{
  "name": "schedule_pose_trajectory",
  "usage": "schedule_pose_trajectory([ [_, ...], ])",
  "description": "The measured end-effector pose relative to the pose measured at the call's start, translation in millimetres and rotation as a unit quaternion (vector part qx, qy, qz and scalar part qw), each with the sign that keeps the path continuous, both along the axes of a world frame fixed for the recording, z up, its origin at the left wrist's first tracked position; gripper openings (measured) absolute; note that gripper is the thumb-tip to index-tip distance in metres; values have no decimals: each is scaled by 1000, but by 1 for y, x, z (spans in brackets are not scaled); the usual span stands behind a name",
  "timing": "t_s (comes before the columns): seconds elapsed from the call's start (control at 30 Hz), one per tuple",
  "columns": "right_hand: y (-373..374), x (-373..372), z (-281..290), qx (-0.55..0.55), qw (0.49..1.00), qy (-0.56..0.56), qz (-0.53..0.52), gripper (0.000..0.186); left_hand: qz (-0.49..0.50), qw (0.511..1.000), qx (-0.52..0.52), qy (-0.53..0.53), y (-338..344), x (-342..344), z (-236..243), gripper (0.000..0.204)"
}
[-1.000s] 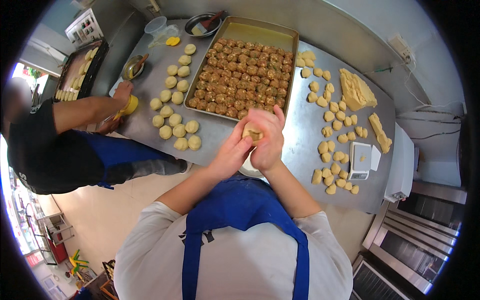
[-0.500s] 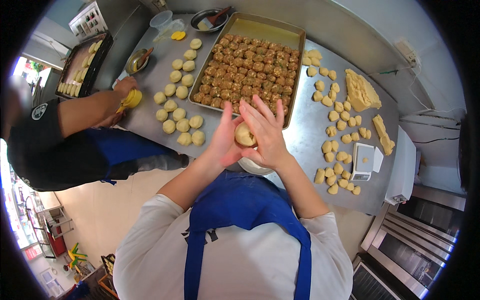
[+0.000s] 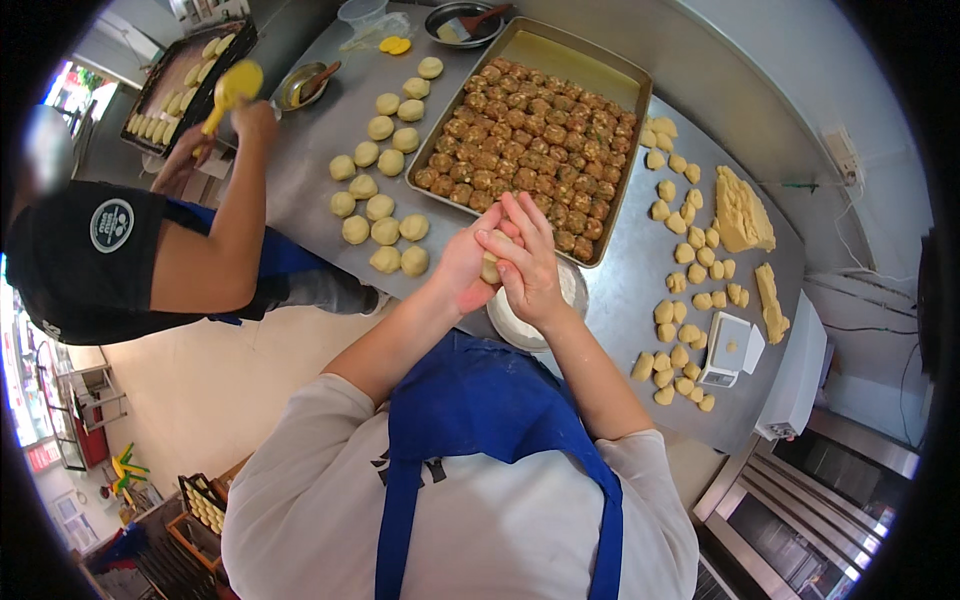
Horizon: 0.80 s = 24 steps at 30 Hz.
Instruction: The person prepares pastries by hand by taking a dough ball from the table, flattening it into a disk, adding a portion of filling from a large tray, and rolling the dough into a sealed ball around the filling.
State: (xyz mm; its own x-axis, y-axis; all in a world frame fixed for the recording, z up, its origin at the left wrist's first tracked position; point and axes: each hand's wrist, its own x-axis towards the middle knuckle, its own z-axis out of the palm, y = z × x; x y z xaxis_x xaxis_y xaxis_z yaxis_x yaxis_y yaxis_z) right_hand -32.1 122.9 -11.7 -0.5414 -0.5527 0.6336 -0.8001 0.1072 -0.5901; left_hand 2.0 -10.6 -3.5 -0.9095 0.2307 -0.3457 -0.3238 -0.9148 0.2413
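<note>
My left hand (image 3: 464,265) and my right hand (image 3: 529,262) are cupped together around a pale dough ball (image 3: 490,268), mostly hidden by my fingers. Just behind my hands, a large metal tray (image 3: 530,40) holds rows of browned meat-filling balls (image 3: 530,130). Below them, partly hidden, is a bowl of white powder (image 3: 525,325). To the left lie several smooth dough balls (image 3: 385,228); to the right are several rougher dough pieces (image 3: 665,312) and a white scale (image 3: 730,350).
A co-worker (image 3: 140,250) on the left holds a yellow tool (image 3: 237,85) over a dark tray of oblong dough pieces (image 3: 213,30). Bowls (image 3: 300,87) and a brush (image 3: 470,22) lie at the back. A big dough block (image 3: 740,210) lies right.
My fingers have closed further over the dough ball, hiding more of it. The co-worker has raised the yellow tool toward the dark tray. The whole view has shifted slightly.
</note>
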Motion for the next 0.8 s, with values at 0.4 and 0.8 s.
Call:
schedule_pose_trajectory([
  [0.4,-43,45,-67,275,948,-151,-50,62,211,907,-336,-140,-153,43,-88,36],
  [0.8,112,87,-100,402,911,-45,-77,55,63,964,-258,25,-160,2,-133,46],
])
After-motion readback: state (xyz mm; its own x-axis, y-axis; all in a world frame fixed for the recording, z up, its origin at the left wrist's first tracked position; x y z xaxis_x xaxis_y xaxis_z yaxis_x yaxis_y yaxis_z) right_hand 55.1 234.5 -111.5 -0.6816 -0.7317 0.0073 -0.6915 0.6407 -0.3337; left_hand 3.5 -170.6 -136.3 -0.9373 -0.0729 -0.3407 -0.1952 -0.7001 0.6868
